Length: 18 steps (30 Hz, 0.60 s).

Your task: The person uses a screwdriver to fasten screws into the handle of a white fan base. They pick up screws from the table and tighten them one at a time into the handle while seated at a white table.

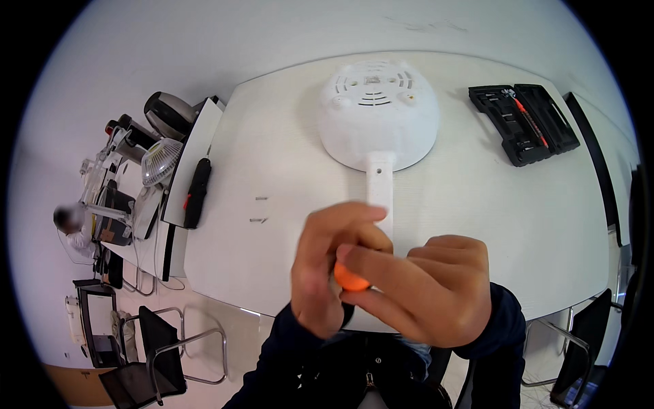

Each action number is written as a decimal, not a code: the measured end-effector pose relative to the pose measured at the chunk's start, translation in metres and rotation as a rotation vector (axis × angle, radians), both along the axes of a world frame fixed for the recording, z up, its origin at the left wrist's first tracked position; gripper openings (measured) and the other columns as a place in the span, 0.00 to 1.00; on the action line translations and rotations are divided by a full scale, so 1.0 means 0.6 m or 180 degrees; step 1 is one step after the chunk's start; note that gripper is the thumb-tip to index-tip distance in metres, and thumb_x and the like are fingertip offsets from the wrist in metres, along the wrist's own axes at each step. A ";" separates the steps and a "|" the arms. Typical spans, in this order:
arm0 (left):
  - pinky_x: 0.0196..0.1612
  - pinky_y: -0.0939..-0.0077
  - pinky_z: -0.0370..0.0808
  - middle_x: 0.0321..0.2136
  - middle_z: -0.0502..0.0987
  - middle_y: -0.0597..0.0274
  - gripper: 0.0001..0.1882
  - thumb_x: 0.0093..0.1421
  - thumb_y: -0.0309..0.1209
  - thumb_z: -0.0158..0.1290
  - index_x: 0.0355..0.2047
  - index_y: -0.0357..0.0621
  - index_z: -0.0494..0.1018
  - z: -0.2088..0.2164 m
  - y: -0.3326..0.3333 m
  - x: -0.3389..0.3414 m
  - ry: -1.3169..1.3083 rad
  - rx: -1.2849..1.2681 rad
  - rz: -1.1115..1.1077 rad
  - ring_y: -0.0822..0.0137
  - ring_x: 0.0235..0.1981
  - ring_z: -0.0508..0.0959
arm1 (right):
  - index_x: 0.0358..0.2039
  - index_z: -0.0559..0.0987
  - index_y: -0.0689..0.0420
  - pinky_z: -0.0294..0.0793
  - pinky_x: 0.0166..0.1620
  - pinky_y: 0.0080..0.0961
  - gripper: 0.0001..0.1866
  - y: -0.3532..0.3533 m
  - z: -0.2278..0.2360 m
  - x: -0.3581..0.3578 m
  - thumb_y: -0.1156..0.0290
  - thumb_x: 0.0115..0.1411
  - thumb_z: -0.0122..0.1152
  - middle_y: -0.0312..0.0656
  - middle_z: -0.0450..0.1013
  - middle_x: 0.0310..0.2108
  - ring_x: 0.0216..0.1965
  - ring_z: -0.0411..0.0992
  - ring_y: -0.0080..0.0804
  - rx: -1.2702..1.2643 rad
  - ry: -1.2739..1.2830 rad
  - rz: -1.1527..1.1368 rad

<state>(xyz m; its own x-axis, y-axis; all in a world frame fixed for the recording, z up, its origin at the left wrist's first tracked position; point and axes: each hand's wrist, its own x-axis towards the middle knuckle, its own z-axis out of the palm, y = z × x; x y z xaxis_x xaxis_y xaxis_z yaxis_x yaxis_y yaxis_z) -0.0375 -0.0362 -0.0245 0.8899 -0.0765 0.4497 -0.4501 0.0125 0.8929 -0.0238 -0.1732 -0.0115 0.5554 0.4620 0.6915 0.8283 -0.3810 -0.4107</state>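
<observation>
My right hand (436,293) pinches an orange round-ended thing (351,277) between thumb and forefinger. Most of that thing is hidden, so its kind does not show. My left hand (327,262) is curled right beside it with bent fingers; what lies inside them, if anything, is hidden. Both hands hover over the near side of the table, in front of a white electric pan (378,126). The pan lies upside down, its vented underside and feet facing up. Its handle (379,184), with a small screw hole, points toward me and runs behind my left hand.
Two small screws (257,220) lie on the white table (293,143) left of the pan. A black electric screwdriver (197,193) rests at the left edge. An open black tool case (524,126) sits at the far right. Chairs (160,347) and a distant person (78,232) are at left.
</observation>
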 end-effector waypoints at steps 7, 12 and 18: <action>0.19 0.83 0.59 0.17 0.69 0.59 0.49 0.53 0.70 0.19 0.48 0.30 0.54 -0.015 -0.007 -0.010 0.0092 -0.0732 -0.0085 0.77 0.13 0.62 | 0.27 0.78 0.56 0.48 0.12 0.15 0.17 0.009 0.004 -0.014 0.61 0.37 0.71 0.29 0.61 0.07 0.06 0.57 0.18 0.0198 -0.0242 -0.0298; 0.14 0.84 0.51 0.09 0.63 0.66 0.51 0.51 0.72 0.15 0.45 0.30 0.55 -0.015 -0.003 0.001 0.0333 -0.1159 -0.0617 0.80 0.08 0.56 | 0.30 0.79 0.56 0.47 0.12 0.15 0.17 0.000 0.010 -0.004 0.64 0.39 0.70 0.28 0.60 0.06 0.06 0.56 0.18 0.0279 0.0132 0.0146; 0.15 0.84 0.53 0.08 0.62 0.69 0.53 0.49 0.73 0.17 0.45 0.29 0.57 0.002 0.039 0.004 0.0867 -0.0118 -0.0729 0.80 0.10 0.57 | 0.31 0.79 0.55 0.50 0.12 0.16 0.17 0.007 0.010 -0.005 0.62 0.40 0.70 0.29 0.60 0.07 0.06 0.57 0.19 0.0187 -0.0001 0.0187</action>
<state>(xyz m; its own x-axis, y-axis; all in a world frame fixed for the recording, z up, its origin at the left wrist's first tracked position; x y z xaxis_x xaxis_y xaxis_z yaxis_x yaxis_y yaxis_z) -0.0350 -0.0127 -0.0232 0.9392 -0.2758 0.2046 -0.1775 0.1200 0.9768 -0.0266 -0.1688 -0.0056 0.5283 0.4525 0.7185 0.8487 -0.3070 -0.4307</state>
